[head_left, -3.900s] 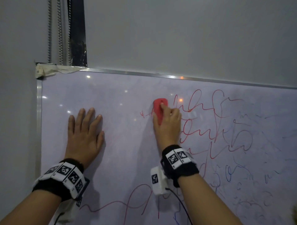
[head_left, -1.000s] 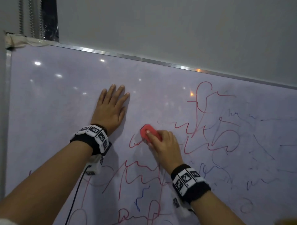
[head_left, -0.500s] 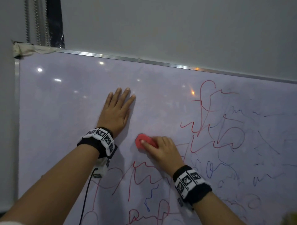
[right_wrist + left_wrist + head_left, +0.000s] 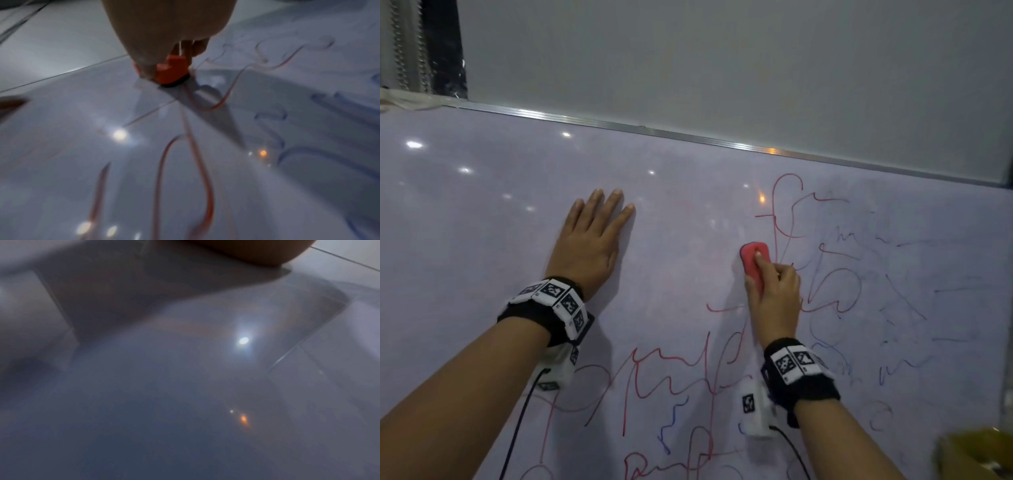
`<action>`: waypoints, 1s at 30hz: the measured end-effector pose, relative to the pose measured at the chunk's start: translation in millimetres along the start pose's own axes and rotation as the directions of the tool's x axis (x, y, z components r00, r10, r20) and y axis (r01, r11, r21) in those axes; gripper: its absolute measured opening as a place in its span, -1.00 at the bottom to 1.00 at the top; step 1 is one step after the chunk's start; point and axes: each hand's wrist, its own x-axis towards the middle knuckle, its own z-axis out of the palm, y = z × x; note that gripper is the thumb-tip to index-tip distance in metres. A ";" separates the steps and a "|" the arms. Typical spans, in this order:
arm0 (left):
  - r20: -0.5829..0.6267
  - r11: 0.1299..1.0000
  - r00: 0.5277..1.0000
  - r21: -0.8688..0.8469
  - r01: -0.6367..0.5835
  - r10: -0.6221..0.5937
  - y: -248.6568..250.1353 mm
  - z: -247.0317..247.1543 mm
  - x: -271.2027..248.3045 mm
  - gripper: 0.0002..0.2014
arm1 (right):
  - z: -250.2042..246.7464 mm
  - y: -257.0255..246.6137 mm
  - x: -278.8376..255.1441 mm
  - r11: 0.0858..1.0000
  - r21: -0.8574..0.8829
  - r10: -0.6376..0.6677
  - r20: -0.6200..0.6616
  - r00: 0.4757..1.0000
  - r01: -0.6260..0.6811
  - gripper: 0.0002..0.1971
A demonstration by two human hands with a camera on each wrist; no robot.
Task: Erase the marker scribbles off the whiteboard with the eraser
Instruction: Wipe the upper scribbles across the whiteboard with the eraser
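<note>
A whiteboard (image 4: 482, 240) fills the head view, wiped at upper left. Red scribbles (image 4: 787, 205) and faint blue scribbles (image 4: 893, 301) cover its right and lower parts. My right hand (image 4: 774, 291) grips a red eraser (image 4: 751, 257) and presses it on the board just left of the tall red loop. In the right wrist view the eraser (image 4: 172, 71) shows its dark pad against the board, with red lines (image 4: 205, 178) below it. My left hand (image 4: 589, 243) lies flat on the wiped area with its fingers straight. The left wrist view is blurred and shows only the heel of my left hand (image 4: 257, 251).
An aluminium frame (image 4: 654, 132) runs along the board's top, with grey wall (image 4: 722, 61) above. Torn tape (image 4: 400, 99) and a dark strip (image 4: 445, 48) sit at the top left corner. A yellowish object (image 4: 976, 455) shows at the lower right.
My right hand has swept the eraser up and to the right, from below my left hand to beside the tall red loop. Red lines in the middle are gone. My left hand stays flat.
</note>
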 end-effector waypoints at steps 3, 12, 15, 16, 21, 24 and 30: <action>-0.014 0.999 0.999 -0.009 0.031 -0.031 4.7 -0.1 0.9 -0.47 | 9.8 -11.9 -34.7 0.945 0.032 -0.328 0.111 0.938 0.326 -0.44; -0.056 0.997 0.995 -0.009 0.078 -0.078 64.6 28.8 7.1 -0.50 | -16.1 35.4 1.6 0.988 -0.056 -0.141 0.096 0.985 0.147 -0.59; -0.082 0.996 0.992 0.006 0.093 -0.093 65.3 30.6 7.2 -0.49 | -0.4 20.2 -35.6 0.961 0.005 -0.275 0.127 0.953 0.276 -0.43; -0.078 0.996 0.993 0.005 0.094 -0.093 65.3 30.3 6.5 -0.49 | 1.5 21.9 -49.4 0.909 0.004 -0.411 0.186 0.892 0.418 -0.35; -0.052 0.993 0.992 0.015 0.115 -0.114 66.0 32.4 5.3 -0.48 | -20.0 61.7 -12.8 0.824 -0.066 -0.542 0.197 0.817 0.562 -0.31; -0.065 0.992 0.990 0.018 0.124 -0.123 66.1 33.0 5.0 -0.47 | -20.4 61.9 8.4 0.985 -0.021 -0.169 0.047 0.984 0.170 -0.48; -0.074 0.991 0.989 0.015 0.131 -0.129 66.9 30.8 5.3 -0.48 | -24.1 54.0 6.7 0.831 -0.044 -0.532 0.227 0.816 0.554 -0.50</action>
